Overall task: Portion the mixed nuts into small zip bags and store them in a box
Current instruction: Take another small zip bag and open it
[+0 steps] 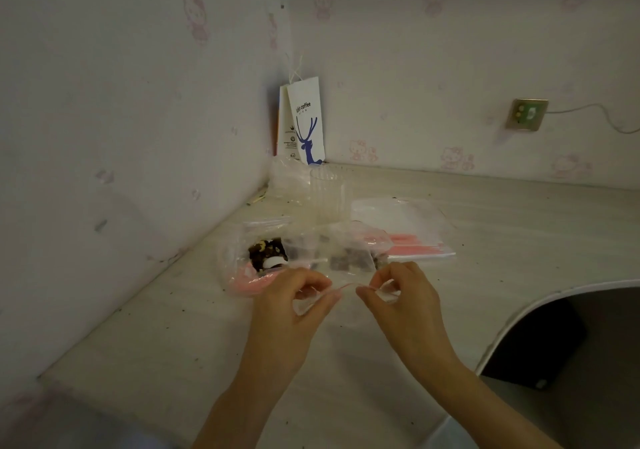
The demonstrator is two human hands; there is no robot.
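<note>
My left hand (294, 306) and my right hand (405, 305) each pinch one side of a small clear zip bag (341, 292) with a pink strip, held just above the table. Behind my hands lies a larger clear bag of dark mixed nuts (266, 253) with a white scoop inside. To the right of it sit small filled zip bags (346, 254). A flat stack of small zip bags with pink strips (415, 246) lies further right. A clear plastic box (329, 195) stands behind them.
A pale table (519, 227) fills the corner between two papered walls, with crumbs scattered on it. A white coffee paper bag (306, 123) leans in the corner. The table's curved cut-out edge (519, 313) is at the right. A wall socket (526, 114) with a cable sits on the right wall.
</note>
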